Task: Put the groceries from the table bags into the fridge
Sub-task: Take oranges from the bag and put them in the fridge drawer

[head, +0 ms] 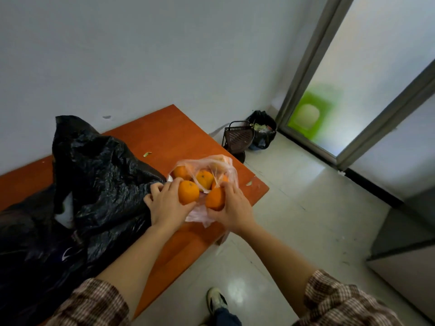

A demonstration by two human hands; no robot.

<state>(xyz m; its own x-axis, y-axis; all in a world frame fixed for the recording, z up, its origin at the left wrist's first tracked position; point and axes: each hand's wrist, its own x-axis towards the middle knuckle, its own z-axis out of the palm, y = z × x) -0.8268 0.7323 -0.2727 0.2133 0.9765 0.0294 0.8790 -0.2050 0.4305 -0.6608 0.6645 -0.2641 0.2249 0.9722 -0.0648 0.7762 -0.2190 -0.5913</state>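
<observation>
Left hand [166, 203]: closed around one orange [188, 192], held just above the table edge.
Right hand [231, 208]: gripping a second orange [215, 198], close beside the left hand.
Clear bag [211, 165]: thin plastic, open at the near corner of the orange table [164, 130]; more oranges [204, 178] sit inside it.
Black bag [101, 175]: large and crumpled, on the table to the left, touching the left hand's fingers.
Floor: a lined bin [262, 129] and a brown basket [237, 137] stand beyond the table by the wall.
Sleeves: plaid, pushed up on both forearms.
</observation>
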